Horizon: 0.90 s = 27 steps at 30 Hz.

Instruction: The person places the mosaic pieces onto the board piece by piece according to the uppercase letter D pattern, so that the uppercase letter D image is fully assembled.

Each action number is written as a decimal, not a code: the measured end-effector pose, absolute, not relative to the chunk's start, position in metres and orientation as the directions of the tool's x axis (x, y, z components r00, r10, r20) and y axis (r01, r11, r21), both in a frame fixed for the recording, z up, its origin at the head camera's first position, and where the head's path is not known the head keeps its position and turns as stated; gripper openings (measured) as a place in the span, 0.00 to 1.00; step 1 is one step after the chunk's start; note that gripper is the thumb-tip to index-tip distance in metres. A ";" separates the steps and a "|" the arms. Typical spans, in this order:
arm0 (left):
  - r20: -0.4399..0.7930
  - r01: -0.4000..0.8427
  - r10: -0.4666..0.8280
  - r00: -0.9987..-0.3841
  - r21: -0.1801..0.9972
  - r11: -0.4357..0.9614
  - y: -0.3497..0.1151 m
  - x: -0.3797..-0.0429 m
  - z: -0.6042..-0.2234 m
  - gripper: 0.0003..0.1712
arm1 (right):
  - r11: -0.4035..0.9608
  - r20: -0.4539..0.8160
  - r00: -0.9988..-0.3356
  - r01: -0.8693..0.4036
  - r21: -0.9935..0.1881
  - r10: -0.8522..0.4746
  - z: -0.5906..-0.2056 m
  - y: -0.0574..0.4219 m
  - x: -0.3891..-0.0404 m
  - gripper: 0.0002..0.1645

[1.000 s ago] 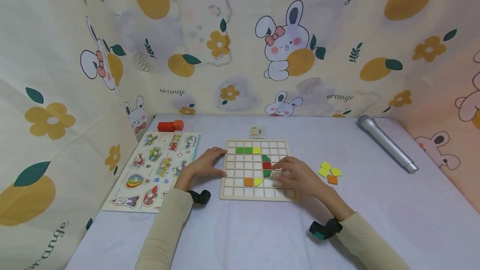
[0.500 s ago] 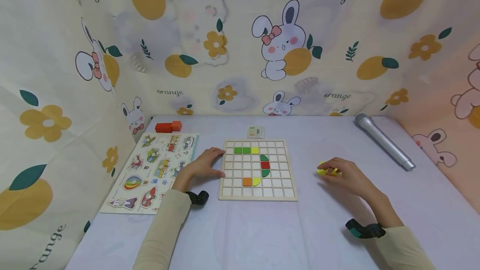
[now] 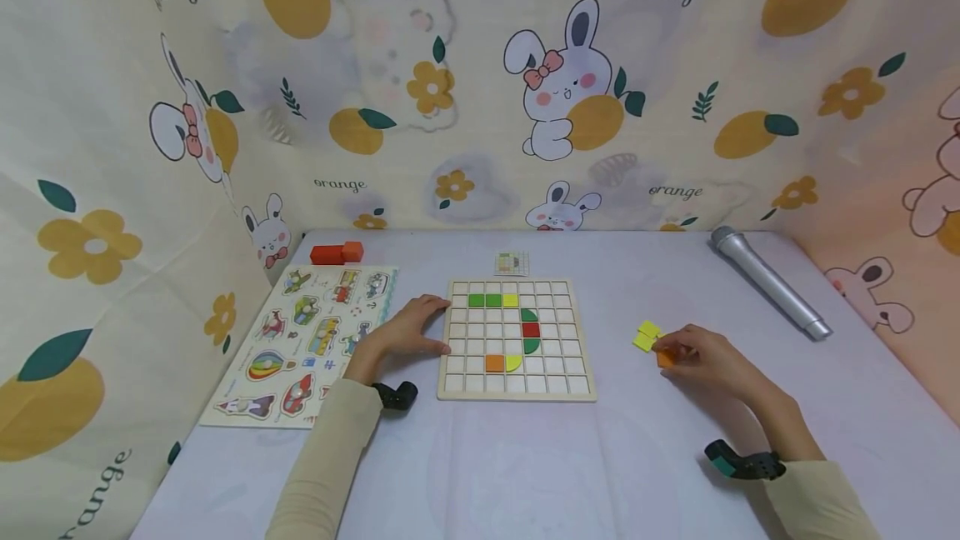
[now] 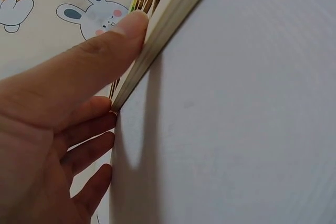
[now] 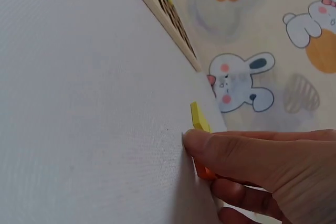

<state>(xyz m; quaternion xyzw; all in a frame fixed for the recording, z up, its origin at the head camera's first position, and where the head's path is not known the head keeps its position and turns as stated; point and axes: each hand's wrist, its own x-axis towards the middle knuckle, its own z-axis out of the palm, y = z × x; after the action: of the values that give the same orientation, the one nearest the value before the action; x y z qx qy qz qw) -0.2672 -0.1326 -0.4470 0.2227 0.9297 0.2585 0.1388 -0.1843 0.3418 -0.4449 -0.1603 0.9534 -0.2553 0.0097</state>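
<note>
A square wooden grid board [image 3: 555,397] lies on the table, with green, yellow, red and orange tiles in some cells. My left hand [image 3: 405,327] rests at its left edge; in the left wrist view the thumb [image 4: 100,51] lies against the rim and the other fingers are spread beside it. Right of the board, my right hand [image 3: 705,361] pinches an orange square tile [image 3: 664,358] between thumb and fingers. Yellow tiles [image 3: 643,337] lie right by its fingertips, partly covered by the hand. In the right wrist view the orange tile [image 5: 202,170] shows below the thumb.
A picture puzzle board [image 3: 300,340] lies left, partly under the left arm. Red blocks [image 3: 327,255] stand behind it. A small pattern card [image 3: 512,263] lies beyond the grid board. A silver microphone-shaped tube [image 3: 768,282] lies at the back right. Printed cloth walls enclose the table.
My right hand has left the board's tiles and moved right to the loose tiles, then slightly nearer, onto the orange one. The left hand stays at the board's edge.
</note>
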 end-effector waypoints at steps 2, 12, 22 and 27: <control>-0.146 0.338 0.485 -0.862 0.548 0.765 -0.133 -0.267 -0.446 0.48 | 0.823 0.061 -0.952 -0.290 -0.488 -0.300 -0.446 0.342 -0.183 0.19; -0.130 0.371 0.510 -0.850 0.539 0.756 -0.135 -0.270 -0.450 0.48 | 0.825 0.046 -0.958 -0.269 -0.497 -0.284 -0.444 0.340 -0.178 0.15; -0.128 0.383 0.522 -0.843 0.539 0.750 -0.136 -0.272 -0.453 0.48 | 0.733 0.184 -0.900 -0.430 -0.527 -0.396 -0.445 0.297 -0.189 0.14; -0.128 0.386 0.520 -0.844 0.529 0.756 -0.136 -0.272 -0.451 0.48 | 0.629 0.282 -0.853 -0.516 -0.582 -0.439 -0.453 0.253 -0.197 0.13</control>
<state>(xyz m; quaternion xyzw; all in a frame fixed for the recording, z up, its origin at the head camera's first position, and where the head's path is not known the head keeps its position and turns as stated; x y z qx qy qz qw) -0.2720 -0.1356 -0.4514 0.2443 0.9272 0.2498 0.1349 -0.1975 0.2529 -0.4530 -0.2650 0.9006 -0.3398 -0.0563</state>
